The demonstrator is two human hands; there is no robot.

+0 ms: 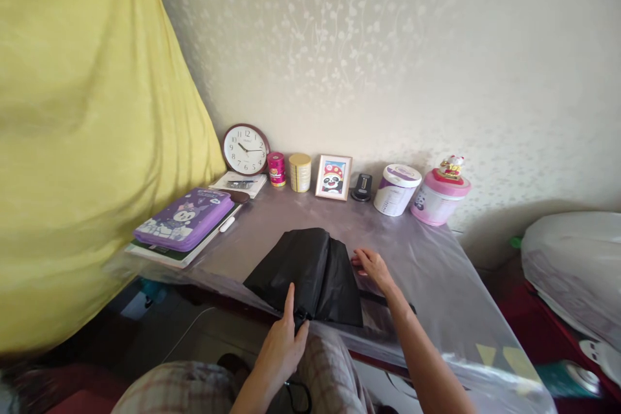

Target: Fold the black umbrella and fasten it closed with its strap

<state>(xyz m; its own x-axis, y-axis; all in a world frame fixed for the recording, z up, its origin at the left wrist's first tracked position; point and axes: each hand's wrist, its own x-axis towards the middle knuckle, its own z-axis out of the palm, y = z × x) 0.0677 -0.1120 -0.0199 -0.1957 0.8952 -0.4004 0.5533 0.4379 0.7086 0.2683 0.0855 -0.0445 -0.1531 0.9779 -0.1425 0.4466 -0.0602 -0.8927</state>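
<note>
A black folding umbrella (303, 265) lies partly folded near the table's front edge, its fabric panels loose and fanned out. My left hand (281, 346) is closed around its handle end, with the index finger stretched along the fabric and the thumb on the other side. Most of the handle is hidden by that hand, and a dark wrist loop (305, 394) hangs below. Beside the right edge of the fabric is my right hand (371, 266), fingers loosely bent and slightly apart, holding nothing that I can see. A black strap (373, 298) stretches rightward under my right forearm.
Along the wall stand a clock (246, 150), a pink can (276, 169), a yellow-lidded can (300, 173), a picture frame (334, 177), a white tub (396, 191) and a pink tub (436, 202). A purple case (187, 218) rests on books at left. Plastic covers the table (436, 284).
</note>
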